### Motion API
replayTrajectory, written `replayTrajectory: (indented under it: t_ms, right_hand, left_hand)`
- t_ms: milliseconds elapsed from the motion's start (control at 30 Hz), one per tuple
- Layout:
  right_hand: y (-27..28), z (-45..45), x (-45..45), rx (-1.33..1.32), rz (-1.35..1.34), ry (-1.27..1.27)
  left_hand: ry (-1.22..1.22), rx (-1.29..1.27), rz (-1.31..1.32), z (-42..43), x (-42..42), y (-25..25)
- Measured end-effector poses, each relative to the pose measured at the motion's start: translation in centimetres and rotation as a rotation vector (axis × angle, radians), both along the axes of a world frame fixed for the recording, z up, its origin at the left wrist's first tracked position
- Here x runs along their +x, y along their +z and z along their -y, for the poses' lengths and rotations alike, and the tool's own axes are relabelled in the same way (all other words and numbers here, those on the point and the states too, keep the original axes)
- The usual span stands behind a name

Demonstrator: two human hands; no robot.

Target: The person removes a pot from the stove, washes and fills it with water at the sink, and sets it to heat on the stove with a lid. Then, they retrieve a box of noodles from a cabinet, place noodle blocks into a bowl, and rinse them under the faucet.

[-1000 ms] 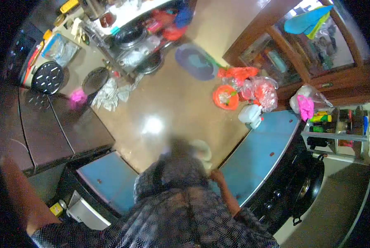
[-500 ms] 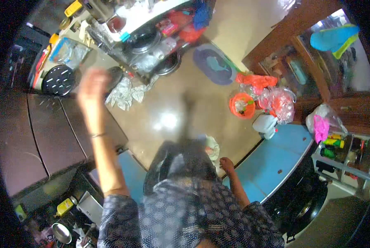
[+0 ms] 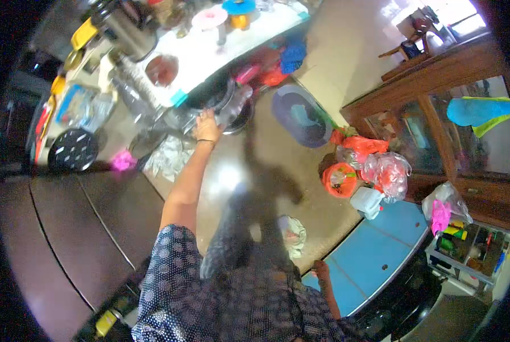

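My left hand (image 3: 207,126) stretches forward to the lower shelf beneath the white tabletop. Its fingers look extended, at the edge of a clear plastic item (image 3: 235,107) and dark round cookware (image 3: 244,118); whether they touch is unclear. A crumpled whitish cloth or bag (image 3: 172,158) lies just left of my forearm. My right hand (image 3: 320,268) hangs low beside the blue cabinet (image 3: 374,245). It is small and blurred, so its fingers do not show clearly. On the floor to its left is a pale cloth (image 3: 293,235).
The white tabletop (image 3: 203,60) holds a steel flask (image 3: 127,31) and a reddish bowl (image 3: 162,69). An oval mat (image 3: 302,115) lies on the floor. An orange bin (image 3: 340,180), plastic bags (image 3: 386,174) and a white jug (image 3: 367,203) stand at the right, by a wooden cabinet (image 3: 448,142).
My left hand has swung rightward, from above the dark perforated pan to the lower shelf. The view has moved toward the table. My right hand appears lower in view.
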State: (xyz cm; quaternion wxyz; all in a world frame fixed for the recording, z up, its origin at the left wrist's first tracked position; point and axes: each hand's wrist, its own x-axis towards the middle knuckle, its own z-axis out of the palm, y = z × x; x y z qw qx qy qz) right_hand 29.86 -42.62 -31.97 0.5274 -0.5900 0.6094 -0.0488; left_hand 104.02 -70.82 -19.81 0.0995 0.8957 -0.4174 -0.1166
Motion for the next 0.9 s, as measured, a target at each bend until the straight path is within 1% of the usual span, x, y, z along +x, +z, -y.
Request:
replayTrajectory:
  t_ms: [33, 67, 100, 133, 167, 200, 233, 300, 367, 433, 467, 500, 533, 567, 633, 667, 700, 733, 767, 800, 833, 900]
  right_hand:
    - [2.8, -0.6, 3.9, 0.187, 0.172, -0.405]
    - [5.4, 0.0, 7.4, 0.423, 0.071, -0.557]
    - [5.5, 0.0, 9.1, 0.664, -0.023, -0.709]
    - [5.2, 0.1, 11.0, 0.663, -0.012, -0.743]
    - [2.9, -1.0, 11.7, 0.432, 0.003, -0.417]
    - [1.5, -2.6, 12.0, 0.194, 0.004, -0.103]
    - [3.9, -2.1, 13.8, 0.191, 0.0, -0.163]
    - [8.0, 1.0, 20.9, 0.358, 0.183, -0.547]
    - [9.8, 2.5, 23.4, 0.371, 0.256, -0.565]
    - [7.6, 2.2, 24.3, 0.396, 0.148, -0.561]
    - [8.2, 2.2, 24.9, 0.385, 0.156, -0.628]
    - [9.2, 2.7, 25.5, 0.357, 0.175, -0.628]
    - [9.7, 3.2, 25.6, 0.327, 0.191, -0.622]
    - [9.6, 3.2, 25.5, 0.316, 0.198, -0.672]
    - [7.8, 2.0, 24.8, 0.112, 0.028, -0.397]
    - [5.9, 1.2, 24.6, 0.186, -0.027, -0.474]
    - [6.9, 1.3, 24.6, 0.184, -0.015, -0.482]
    - [8.1, 1.4, 24.1, 0.172, -0.038, -0.431]
    - [8.1, 0.5, 23.6, 0.162, -0.062, -0.383]
    - [7.7, 0.1, 23.6, 0.174, -0.116, -0.407]
    - [7.6, -0.6, 23.4, 0.171, -0.109, -0.437]
    - [7.2, -2.4, 22.1, 0.074, -0.025, -0.448]
  left_hand:
    - [-0.009, 0.023, 0.002, 1.2, 1.6, -1.4]
    - [-0.015, 0.061, -0.006, 2.4, 2.8, -1.6]
    - [-0.049, 0.04, 0.019, 3.4, 4.1, -3.2]
    - [-0.074, 0.049, 0.045, 4.1, 5.2, -4.8]
    - [-0.107, 0.057, 0.07, 4.9, 6.1, -5.9]
    - [-0.111, 0.116, 0.028, 5.4, 6.2, -5.3]
    - [-0.123, 0.178, -0.013, 5.7, 6.1, -4.6]
    - [-0.116, 0.313, 0.055, 6.0, 6.3, -5.9]
    - [-0.122, 0.391, 0.119, 6.3, 5.5, -4.0]
    - [-0.16, 0.351, 0.151, 6.1, 5.5, -3.6]
    - [-0.149, 0.293, 0.151, 5.8, 5.7, -3.6]
    - [-0.133, 0.234, 0.149, 5.7, 5.4, -3.4]
    - [-0.137, 0.199, 0.17, 5.8, 4.7, -2.3]
    - [-0.134, 0.166, 0.192, 5.8, 4.2, -1.4]
    - [-0.123, 0.027, 0.227, 5.9, 4.9, -2.5]
    - [-0.158, -0.096, 0.219, 5.9, 5.3, -2.5]
    - [-0.167, -0.101, 0.229, 5.9, 5.2, -2.1]
    - [-0.178, -0.188, 0.233, 5.8, 5.1, -1.7]
    - [-0.193, -0.274, 0.236, 5.7, 4.6, -1.1]
    - [-0.224, -0.3, 0.276, 5.3, 3.9, -0.5]
    - [-0.253, -0.309, 0.276, 5.1, 3.0, 0.3]
    - [-0.253, -0.194, 0.321, 3.6, 0.8, 1.1]
